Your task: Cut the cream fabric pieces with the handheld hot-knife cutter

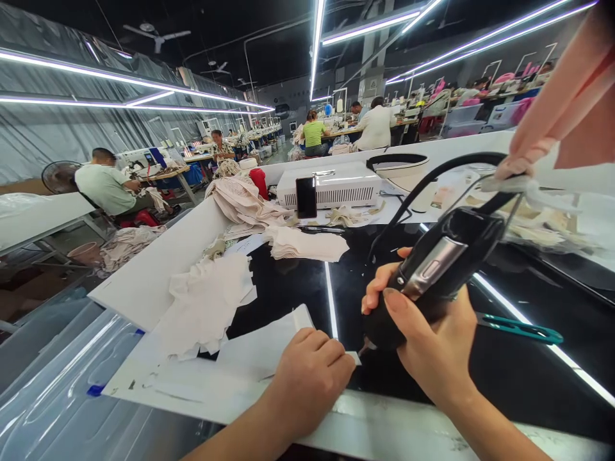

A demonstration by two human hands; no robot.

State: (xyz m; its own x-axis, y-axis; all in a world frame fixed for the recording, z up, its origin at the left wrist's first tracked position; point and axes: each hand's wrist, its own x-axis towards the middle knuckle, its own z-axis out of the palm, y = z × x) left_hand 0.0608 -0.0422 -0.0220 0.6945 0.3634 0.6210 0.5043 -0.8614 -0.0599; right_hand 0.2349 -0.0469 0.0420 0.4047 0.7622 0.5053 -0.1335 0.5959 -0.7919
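Note:
My right hand point(432, 333) is wrapped round a black corded hand tool point(427, 269) with a silver switch plate. Its lower end points down close to the table, and its exact kind I cannot make out. My left hand point(312, 378) is closed, knuckles up, on a flat white sheet point(259, 346) at the table's front edge. Whether the sheet is paper or fabric is unclear. A narrow white end point(354, 358) sticks out past my left fingers, just left of the tool's tip. My left fingertips are hidden beneath the hand.
Left of the sheet lies a stack of cream fabric pieces point(206, 304), with another stack point(307, 243) behind. A teal-handled tool point(521, 328) lies at right on the black tabletop point(480, 378). A phone point(306, 197) leans on a white box point(350, 182). Pink cloth point(557, 96) hangs upper right.

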